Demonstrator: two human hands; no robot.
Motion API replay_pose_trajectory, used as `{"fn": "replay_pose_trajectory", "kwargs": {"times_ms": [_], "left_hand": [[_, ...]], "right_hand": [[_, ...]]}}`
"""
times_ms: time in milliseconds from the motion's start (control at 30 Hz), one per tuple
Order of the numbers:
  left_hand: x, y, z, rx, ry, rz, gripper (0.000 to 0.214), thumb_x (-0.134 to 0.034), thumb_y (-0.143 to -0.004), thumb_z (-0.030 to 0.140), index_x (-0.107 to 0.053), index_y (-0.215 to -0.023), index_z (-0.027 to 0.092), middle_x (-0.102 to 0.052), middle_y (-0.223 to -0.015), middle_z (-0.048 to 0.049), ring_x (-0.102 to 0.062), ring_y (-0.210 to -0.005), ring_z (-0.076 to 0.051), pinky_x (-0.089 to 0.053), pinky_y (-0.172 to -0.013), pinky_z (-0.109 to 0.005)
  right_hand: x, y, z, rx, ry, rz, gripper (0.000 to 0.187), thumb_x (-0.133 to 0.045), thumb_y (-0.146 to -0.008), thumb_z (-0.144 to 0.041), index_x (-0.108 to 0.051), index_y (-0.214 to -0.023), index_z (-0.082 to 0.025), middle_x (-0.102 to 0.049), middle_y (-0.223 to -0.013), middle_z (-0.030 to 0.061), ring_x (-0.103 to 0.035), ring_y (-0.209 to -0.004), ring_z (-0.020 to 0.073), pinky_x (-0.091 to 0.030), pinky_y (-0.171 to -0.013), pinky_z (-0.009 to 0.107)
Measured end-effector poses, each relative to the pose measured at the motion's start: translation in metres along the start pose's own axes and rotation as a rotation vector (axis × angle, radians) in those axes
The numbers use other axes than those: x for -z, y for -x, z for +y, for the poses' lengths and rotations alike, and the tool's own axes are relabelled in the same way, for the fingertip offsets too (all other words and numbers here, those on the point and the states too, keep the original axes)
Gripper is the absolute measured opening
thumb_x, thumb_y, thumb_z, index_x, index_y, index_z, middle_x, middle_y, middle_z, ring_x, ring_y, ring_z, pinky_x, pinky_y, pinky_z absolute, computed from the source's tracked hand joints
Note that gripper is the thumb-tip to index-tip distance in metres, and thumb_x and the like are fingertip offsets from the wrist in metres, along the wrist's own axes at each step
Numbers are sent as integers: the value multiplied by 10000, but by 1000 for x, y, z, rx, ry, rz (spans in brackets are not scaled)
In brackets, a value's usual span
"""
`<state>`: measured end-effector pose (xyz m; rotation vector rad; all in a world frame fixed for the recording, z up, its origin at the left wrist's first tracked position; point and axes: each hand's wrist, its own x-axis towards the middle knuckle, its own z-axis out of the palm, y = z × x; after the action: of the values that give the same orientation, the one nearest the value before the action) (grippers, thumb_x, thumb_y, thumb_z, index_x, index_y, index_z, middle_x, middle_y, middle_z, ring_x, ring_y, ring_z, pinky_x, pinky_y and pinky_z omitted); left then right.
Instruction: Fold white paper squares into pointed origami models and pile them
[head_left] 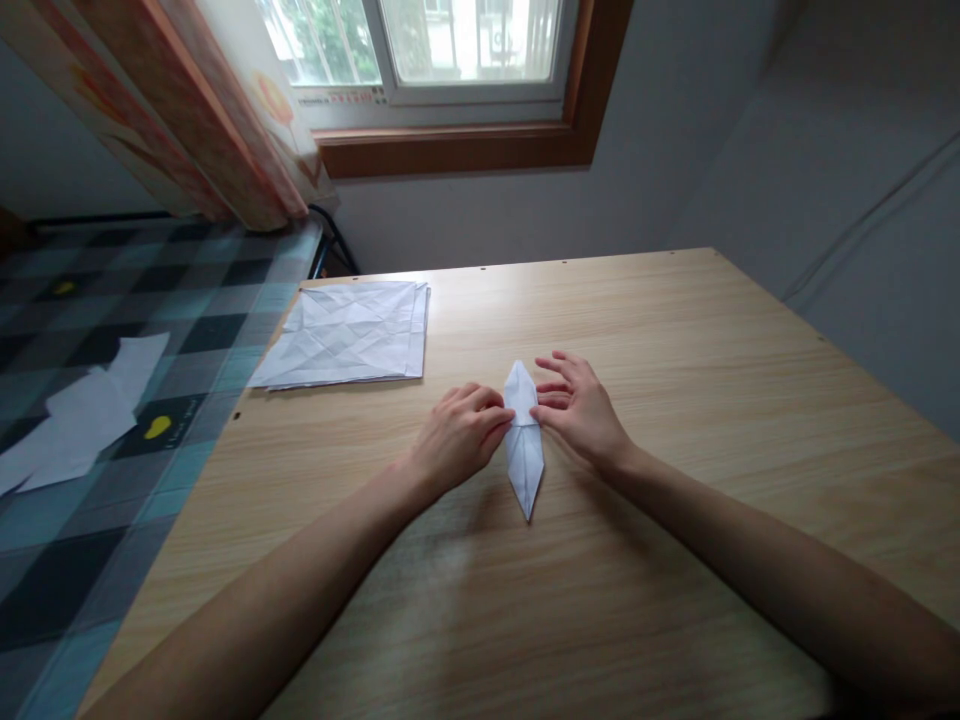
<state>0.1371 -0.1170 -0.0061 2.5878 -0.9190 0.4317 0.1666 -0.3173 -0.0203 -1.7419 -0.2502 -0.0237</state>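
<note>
A narrow piece of folded white paper (525,455), pointed at its near end, lies lengthwise in front of me, with a crease or edge across its middle. My left hand (469,430) is closed at its left edge, thumb and forefinger pinching the paper near that middle line. On the opposite side, my right hand (581,405) touches the right edge with its thumb tip. The other fingers of that hand are spread apart, just off the paper.
Creased white sheets (352,335) lie stacked at the far left of the wooden table (675,350). Left of the table, more white paper pieces (94,425) rest on a checked cloth (187,340). Behind are a window (480,45) and a patterned curtain (202,110).
</note>
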Motion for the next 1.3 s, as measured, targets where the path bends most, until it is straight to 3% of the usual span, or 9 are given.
{"fn": "replay_pose_trajectory", "kwargs": {"times_ms": [100, 200, 367, 467, 567, 733, 933, 1133, 1300], "left_hand": [[-1, 0, -1, 12, 15, 14, 197, -552, -950, 246, -736, -997, 193, -712, -985, -61, -605, -926, -209, -489, -854, -372], [-1, 0, -1, 19, 28, 17, 188, -563, -941, 234, -735, -998, 185, -718, -990, -65, -607, -922, -211, -495, -856, -379], [-1, -1, -1, 16, 24, 11, 188, -568, -939, 244, -742, -991, 195, -715, -988, -65, -603, -922, -217, -500, -856, -395], [0, -1, 0, 20, 23, 12, 194, -563, -942, 244, -746, -984, 196, -712, -984, -67, -602, -925, -217, -502, -852, -393], [1, -1, 1, 19, 22, 12, 198, -564, -942, 245, -749, -982, 190, -710, -981, -71, -601, -930, -220, -503, -851, -395], [1, -1, 1, 17, 12, 9, 191, -567, -942, 250, -745, -989, 201, -707, -988, -66, -600, -928, -214, -498, -861, -392], [1, 0, 1, 27, 8, 4, 177, -578, -931, 236, -735, -1009, 212, -705, -990, -60, -601, -939, -216, -495, -859, -385], [3, -2, 0, 96, 126, 5, 176, -585, -920, 248, -721, -1009, 182, -717, -966, -73, -606, -918, -219, -492, -861, -382], [10, -5, 1, 158, 325, 2, 187, -564, -920, 268, -726, -926, 175, -725, -890, -62, -610, -861, -199, -486, -815, -342]], "right_hand": [[-1, -3, 1, -135, -154, 8, 684, -785, -601, -226, -579, -1254, -211, -487, -1388, 150, -673, -821, 182, -597, -606, 303], [-2, -3, -1, -214, -202, -24, 708, -782, -610, -242, -546, -1275, -188, -595, -1250, 142, -658, -714, 146, -568, -575, 283], [-2, -2, -3, -141, 5, 0, 601, -728, -666, -200, -566, -1244, -172, -669, -1074, 101, -651, -716, 161, -592, -652, 344], [-1, 1, -4, -2, 108, 34, 603, -678, -670, -139, -556, -1257, -202, -617, -1183, 108, -657, -898, 204, -604, -788, 390], [-1, 2, -4, 48, 88, 37, 640, -663, -654, -122, -540, -1271, -239, -481, -1357, 108, -632, -1031, 220, -600, -867, 393], [-1, -1, -7, -62, -36, -23, 612, -683, -633, -168, -536, -1221, -254, -460, -1392, 98, -644, -1058, 242, -613, -833, 387], [-2, -2, -19, -285, -209, 48, 629, -748, -601, -247, -511, -1183, -232, -475, -1368, 130, -683, -912, 214, -600, -750, 376], [-6, 1, -17, -314, -363, -13, 646, -848, -546, -259, -523, -1103, -224, -639, -904, -2, -657, -737, 156, -561, -665, 300], [-12, 5, -12, -198, -404, -122, 398, -839, -650, -314, -604, -951, -203, -686, -851, 6, -676, -782, 164, -563, -716, 304]]}}
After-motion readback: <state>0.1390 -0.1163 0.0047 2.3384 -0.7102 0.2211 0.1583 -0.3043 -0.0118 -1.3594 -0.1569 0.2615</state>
